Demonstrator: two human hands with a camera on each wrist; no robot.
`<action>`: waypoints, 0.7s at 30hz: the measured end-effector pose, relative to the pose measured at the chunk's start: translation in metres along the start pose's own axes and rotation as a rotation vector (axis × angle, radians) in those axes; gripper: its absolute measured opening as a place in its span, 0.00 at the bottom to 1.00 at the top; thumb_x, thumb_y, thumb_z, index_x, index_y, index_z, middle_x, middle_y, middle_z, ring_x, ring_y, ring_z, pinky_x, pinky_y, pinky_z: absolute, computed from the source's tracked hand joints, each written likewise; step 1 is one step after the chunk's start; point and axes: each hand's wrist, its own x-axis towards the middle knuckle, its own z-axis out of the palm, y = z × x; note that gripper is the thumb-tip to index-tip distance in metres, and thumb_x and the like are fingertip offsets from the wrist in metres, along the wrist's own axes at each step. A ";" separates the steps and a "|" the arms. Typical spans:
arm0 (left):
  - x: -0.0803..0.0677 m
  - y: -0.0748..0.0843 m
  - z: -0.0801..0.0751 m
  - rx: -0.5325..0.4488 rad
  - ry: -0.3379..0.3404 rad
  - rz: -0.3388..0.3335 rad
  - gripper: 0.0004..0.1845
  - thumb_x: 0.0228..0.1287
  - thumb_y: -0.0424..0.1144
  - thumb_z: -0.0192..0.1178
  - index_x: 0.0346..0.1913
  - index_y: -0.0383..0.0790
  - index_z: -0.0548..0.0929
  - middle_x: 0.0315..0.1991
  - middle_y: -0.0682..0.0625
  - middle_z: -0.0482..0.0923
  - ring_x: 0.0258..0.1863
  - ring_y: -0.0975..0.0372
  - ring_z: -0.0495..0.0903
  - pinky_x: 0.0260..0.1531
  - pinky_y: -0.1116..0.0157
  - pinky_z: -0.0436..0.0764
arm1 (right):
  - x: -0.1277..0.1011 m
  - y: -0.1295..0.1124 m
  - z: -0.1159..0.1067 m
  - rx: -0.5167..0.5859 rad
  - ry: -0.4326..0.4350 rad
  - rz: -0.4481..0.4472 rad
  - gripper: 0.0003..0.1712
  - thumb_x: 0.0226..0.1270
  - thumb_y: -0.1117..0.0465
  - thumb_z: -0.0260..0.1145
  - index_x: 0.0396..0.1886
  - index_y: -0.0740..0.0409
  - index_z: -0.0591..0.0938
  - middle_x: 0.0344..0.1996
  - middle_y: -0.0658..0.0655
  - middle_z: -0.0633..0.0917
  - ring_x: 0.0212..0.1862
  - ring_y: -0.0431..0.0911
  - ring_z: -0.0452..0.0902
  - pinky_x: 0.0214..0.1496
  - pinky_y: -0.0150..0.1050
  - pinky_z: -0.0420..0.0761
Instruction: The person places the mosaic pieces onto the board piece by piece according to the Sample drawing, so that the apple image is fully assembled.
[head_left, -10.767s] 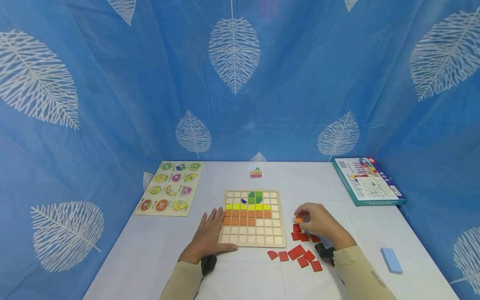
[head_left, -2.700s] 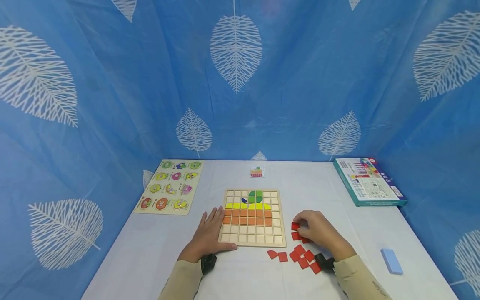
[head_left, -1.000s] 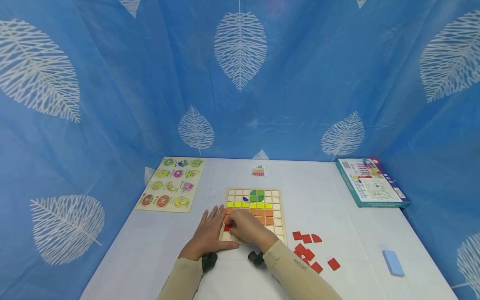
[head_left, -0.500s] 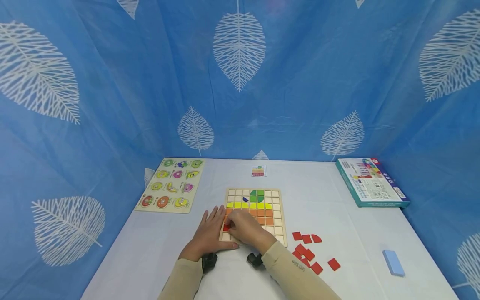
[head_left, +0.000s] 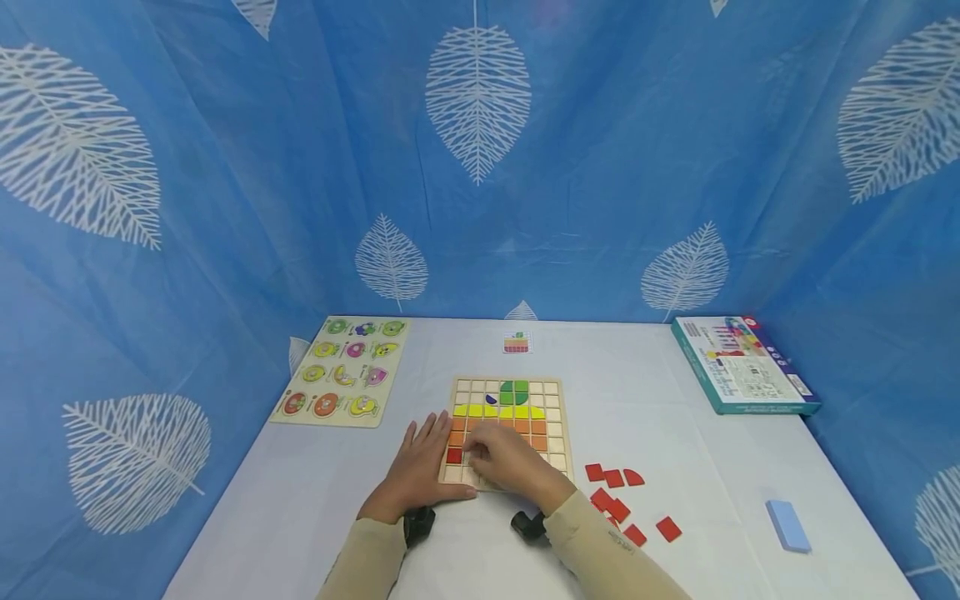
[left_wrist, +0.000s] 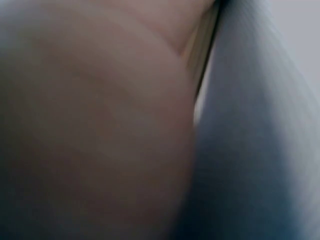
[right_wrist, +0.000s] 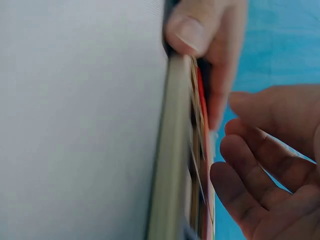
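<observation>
A wooden grid board (head_left: 557, 429) holds green, blue, yellow and orange tiles, plus one red square tile (head_left: 454, 456) at the left end of the row below the orange ones. My left hand (head_left: 408, 471) lies with fingers extended along the board's left edge, thumb at the near corner. Just right of the red tile, my right hand (head_left: 513, 467) hovers over the board and covers some cells. In the right wrist view its fingers (right_wrist: 280, 120) are loosely bent with nothing between them. The left hand (left_wrist: 100, 125) fills much of the blurred left wrist view.
Loose red tiles (head_left: 634, 534), squares and a quarter round, lie right of the board. Behind it lies a small pattern card (head_left: 517, 342). A fruit puzzle board (head_left: 341, 371) is at left, a box (head_left: 742, 367) at back right, a light blue block (head_left: 787, 526) at right.
Since the earlier frames, the orange rows have filled. The right hand brought a red tile from the right, set it in the board, let go and moved slightly right. The left hand stayed.
</observation>
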 end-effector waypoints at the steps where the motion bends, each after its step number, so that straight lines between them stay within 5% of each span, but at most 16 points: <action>1: 0.000 0.000 0.000 0.004 -0.001 -0.004 0.72 0.48 0.78 0.71 0.83 0.32 0.55 0.83 0.40 0.52 0.82 0.46 0.47 0.78 0.42 0.39 | -0.005 0.002 -0.004 0.016 0.010 0.004 0.07 0.68 0.67 0.75 0.44 0.56 0.90 0.39 0.45 0.85 0.41 0.39 0.77 0.48 0.39 0.82; 12: 0.000 0.003 0.001 0.004 0.016 -0.034 0.73 0.44 0.77 0.73 0.84 0.34 0.56 0.83 0.40 0.53 0.82 0.46 0.48 0.78 0.43 0.41 | -0.063 0.033 -0.066 0.046 0.097 0.089 0.08 0.67 0.70 0.76 0.43 0.58 0.89 0.40 0.48 0.87 0.41 0.40 0.81 0.46 0.40 0.86; 21: -0.001 0.004 0.002 -0.006 0.012 -0.040 0.73 0.45 0.77 0.73 0.84 0.33 0.55 0.83 0.41 0.52 0.82 0.47 0.46 0.78 0.43 0.40 | -0.104 0.061 -0.110 -0.008 0.107 0.372 0.15 0.63 0.70 0.77 0.47 0.52 0.89 0.46 0.47 0.86 0.47 0.47 0.81 0.50 0.46 0.87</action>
